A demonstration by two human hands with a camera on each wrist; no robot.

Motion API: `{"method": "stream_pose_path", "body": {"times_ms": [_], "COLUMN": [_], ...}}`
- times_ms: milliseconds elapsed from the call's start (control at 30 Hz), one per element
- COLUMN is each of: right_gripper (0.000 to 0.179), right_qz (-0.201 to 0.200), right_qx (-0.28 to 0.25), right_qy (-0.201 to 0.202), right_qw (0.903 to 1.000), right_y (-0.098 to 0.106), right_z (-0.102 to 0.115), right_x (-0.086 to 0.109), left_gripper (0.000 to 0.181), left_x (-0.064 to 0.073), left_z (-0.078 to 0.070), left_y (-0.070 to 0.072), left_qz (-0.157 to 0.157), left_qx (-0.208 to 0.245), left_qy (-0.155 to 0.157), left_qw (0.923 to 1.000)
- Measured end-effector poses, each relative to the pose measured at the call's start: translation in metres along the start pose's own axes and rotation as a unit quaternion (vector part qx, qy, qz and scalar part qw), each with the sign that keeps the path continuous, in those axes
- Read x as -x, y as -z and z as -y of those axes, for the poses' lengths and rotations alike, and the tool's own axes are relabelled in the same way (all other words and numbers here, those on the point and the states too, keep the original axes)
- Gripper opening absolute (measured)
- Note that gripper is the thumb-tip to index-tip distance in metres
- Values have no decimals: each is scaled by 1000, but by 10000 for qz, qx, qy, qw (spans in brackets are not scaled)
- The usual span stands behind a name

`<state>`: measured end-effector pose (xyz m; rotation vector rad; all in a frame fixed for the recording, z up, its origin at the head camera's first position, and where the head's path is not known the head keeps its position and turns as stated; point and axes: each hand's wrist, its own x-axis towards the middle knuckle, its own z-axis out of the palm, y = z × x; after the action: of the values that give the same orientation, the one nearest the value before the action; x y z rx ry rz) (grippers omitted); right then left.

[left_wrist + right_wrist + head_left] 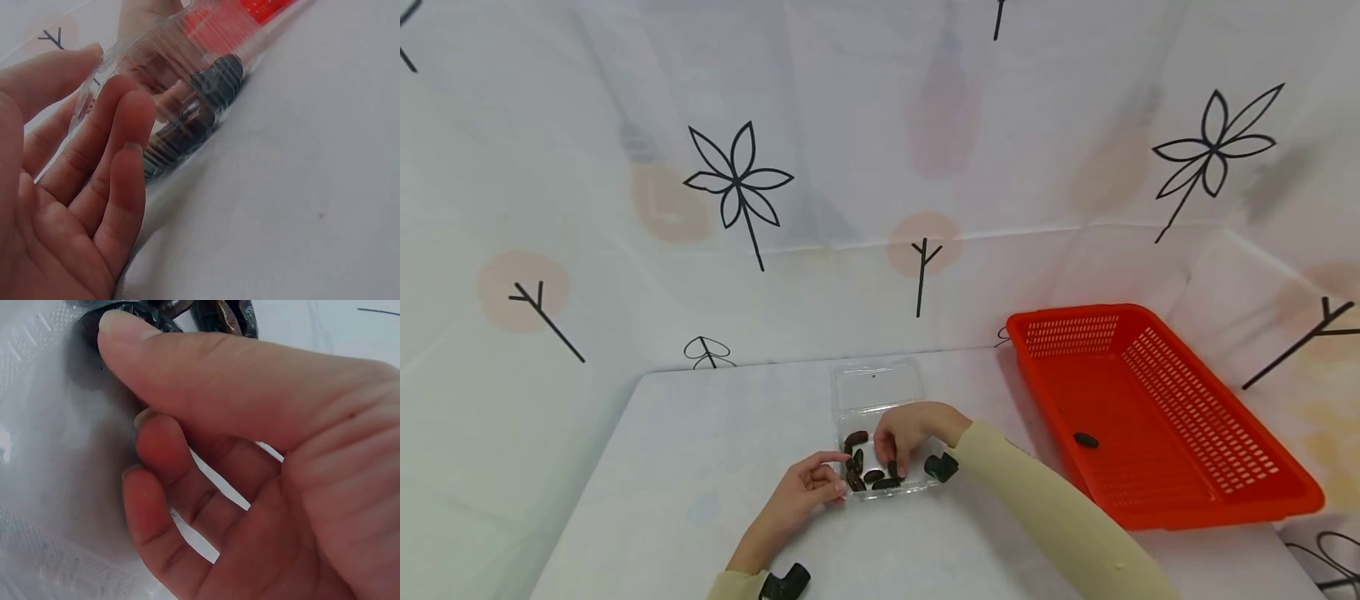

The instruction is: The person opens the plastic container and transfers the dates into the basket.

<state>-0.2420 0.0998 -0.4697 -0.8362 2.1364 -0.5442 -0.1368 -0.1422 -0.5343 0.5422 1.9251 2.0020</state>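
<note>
A clear plastic clamshell box (880,387) lies open on the white table (685,467), with several dark oblong dates (856,437) in its near half. My left hand (833,477) rests against the box's left wall; in the left wrist view its fingers (119,144) lie nearly straight along the ribbed clear wall (187,94). My right hand (895,461) reaches into the box from above with its fingers curled. Its thumb and fingertips close on one dark date (892,470). The right wrist view shows the thumb tip (122,328) on a dark date (144,314).
A red slotted basket (1195,392) stands at the right of the table, with one dark date (1086,440) on its floor. A patterned white curtain hangs behind and beside the table. Black wrist camera mounts (942,467) sit at both wrists.
</note>
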Motion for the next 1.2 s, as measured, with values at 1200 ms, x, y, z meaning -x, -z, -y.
{"method": "stream_pose_path", "body": {"times_ms": [1200], "right_gripper": [15], "right_qz": [-1354], "right_qx": [-1096], "right_qy": [809], "right_qw": [9814], "right_y": [21], "right_z": [2], "right_x": [46], "left_gripper": [43], "left_x": [0], "left_z": [-21], "left_y": [-15], "left_qz": [-542], "left_qx": [-675], "left_qy": [407], "left_qw": [9954]}}
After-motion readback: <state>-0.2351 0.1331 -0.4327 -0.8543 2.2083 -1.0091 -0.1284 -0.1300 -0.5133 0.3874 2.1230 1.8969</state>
